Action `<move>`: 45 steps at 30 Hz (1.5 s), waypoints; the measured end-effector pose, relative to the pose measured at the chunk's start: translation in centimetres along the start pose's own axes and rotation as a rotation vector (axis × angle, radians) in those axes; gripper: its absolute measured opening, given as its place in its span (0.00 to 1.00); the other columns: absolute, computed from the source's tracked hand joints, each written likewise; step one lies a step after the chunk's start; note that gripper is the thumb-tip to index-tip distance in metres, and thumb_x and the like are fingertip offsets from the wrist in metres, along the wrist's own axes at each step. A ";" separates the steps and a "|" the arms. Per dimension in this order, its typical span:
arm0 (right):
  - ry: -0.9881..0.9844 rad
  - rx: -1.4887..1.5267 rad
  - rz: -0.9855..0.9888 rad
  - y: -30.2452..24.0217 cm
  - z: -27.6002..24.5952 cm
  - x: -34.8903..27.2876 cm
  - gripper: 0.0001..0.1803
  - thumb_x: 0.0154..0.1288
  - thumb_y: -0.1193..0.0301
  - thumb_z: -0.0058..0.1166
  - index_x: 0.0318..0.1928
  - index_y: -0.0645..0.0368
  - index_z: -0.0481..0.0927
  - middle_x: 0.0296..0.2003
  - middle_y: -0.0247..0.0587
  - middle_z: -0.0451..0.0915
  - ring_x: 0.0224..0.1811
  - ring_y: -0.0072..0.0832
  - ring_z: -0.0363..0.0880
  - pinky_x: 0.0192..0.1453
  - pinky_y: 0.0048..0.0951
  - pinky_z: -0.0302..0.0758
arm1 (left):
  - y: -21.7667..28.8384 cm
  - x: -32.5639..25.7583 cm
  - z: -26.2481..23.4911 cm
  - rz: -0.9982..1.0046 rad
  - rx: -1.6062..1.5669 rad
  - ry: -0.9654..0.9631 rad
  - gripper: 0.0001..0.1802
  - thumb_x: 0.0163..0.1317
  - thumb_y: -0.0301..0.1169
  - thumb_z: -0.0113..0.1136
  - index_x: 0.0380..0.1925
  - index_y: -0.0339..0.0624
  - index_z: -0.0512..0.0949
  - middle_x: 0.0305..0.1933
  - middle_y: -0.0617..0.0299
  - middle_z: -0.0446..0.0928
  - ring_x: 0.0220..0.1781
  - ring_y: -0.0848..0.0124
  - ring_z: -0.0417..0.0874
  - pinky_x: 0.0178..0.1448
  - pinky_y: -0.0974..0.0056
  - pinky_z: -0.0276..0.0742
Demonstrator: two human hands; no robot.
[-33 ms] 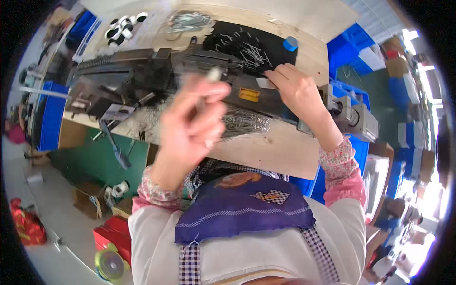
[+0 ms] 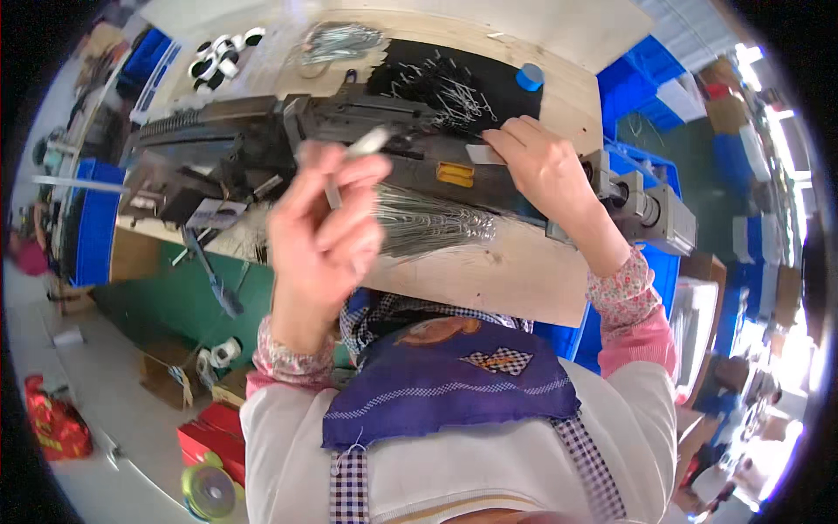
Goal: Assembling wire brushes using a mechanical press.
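Note:
My left hand (image 2: pixel 325 231) is raised over the front of a dark metal machine (image 2: pixel 410 162), blurred by motion. Between its thumb and fingers is a small whitish piece (image 2: pixel 368 141), too smeared to tell its kind. My right hand (image 2: pixel 548 170) rests at the machine's right part with fingers bent and together, their tips down by a small white plate (image 2: pixel 484 155). What those fingertips hold, if anything, is hidden. A yellow block (image 2: pixel 456 175) is set in the machine between my hands. In front of it lies a bundle of thin metal wires (image 2: pixel 436 223).
Small metal pins (image 2: pixel 458 100) lie on a black mat behind the machine, beside a blue round cap (image 2: pixel 529 77). Black-and-white rolls (image 2: pixel 218 65) and a bag of metal rods (image 2: pixel 340 42) are at the back left. A motor (image 2: pixel 655 218) juts out right, near blue crates (image 2: pixel 642 74).
My left hand has moved left and slightly down with the whitish piece, baring more of the wires. My right hand stays at the same spot on the machine.

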State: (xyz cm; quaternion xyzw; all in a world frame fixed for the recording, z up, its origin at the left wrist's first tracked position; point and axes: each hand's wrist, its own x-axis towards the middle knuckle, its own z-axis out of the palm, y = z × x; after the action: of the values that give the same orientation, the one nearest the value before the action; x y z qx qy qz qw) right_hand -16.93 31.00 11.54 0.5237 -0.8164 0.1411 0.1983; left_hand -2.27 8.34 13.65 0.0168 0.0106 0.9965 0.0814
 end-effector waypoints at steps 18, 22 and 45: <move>-0.180 0.344 0.049 3.7 -1.7 0.1 0.09 0.56 0.68 0.57 0.32 0.61 0.76 0.34 0.42 0.74 0.38 0.42 0.75 0.43 0.38 0.72 | -4.0 11.8 -5.6 0.126 2.385 -0.199 0.15 0.60 0.40 0.57 0.31 0.39 0.84 0.20 0.51 0.78 0.27 0.59 0.83 0.33 0.59 0.76; 0.012 0.259 -0.058 2.5 0.1 1.6 0.07 0.54 0.72 0.58 0.32 0.60 0.77 0.29 0.45 0.76 0.36 0.42 0.78 0.41 0.38 0.75 | -1.8 9.9 -2.5 0.722 2.996 -0.529 0.03 0.50 0.29 0.59 0.24 0.46 0.82 0.31 0.64 0.77 0.34 0.64 0.80 0.35 0.59 0.78; -0.051 0.575 0.123 0.7 4.0 5.2 0.10 0.58 0.68 0.58 0.36 0.62 0.82 0.31 0.46 0.82 0.35 0.41 0.81 0.43 0.34 0.76 | -3.5 3.2 -11.6 0.542 1.960 0.304 0.18 0.61 0.36 0.61 0.43 0.34 0.70 0.23 0.61 0.77 0.20 0.77 0.75 0.21 0.72 0.67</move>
State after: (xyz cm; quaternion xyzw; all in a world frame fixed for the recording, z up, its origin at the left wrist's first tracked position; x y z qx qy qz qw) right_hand -20.26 25.40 10.51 0.5112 -0.7780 0.3651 0.0124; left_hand -5.31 12.13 2.05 -0.0485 0.8253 0.5267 -0.1979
